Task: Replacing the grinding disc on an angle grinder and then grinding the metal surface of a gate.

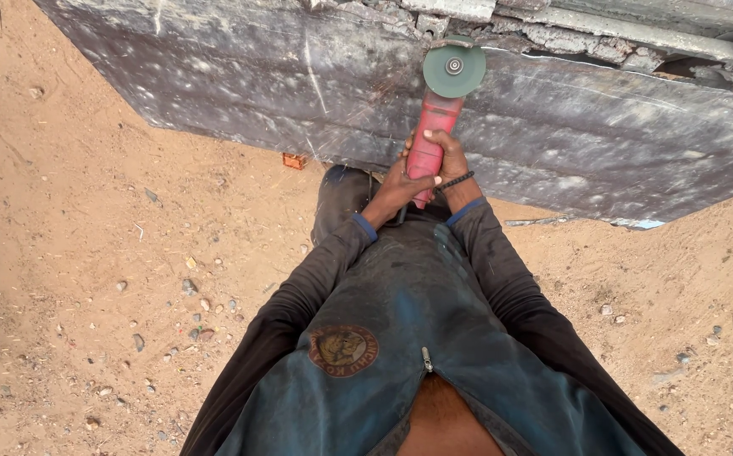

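Both hands, the left hand (393, 187) and right hand (449, 160), are wrapped tight around the red angle grinder (430, 139), whose long axis runs straight ahead, its green disc (454, 69) touching the grey metal panel's (569, 127) upper edge.

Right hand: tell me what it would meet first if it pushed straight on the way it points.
The right hand points along the red grinder toward the grey metal panel. The grinder's disc appears to reach the panel first; depth is unclear.
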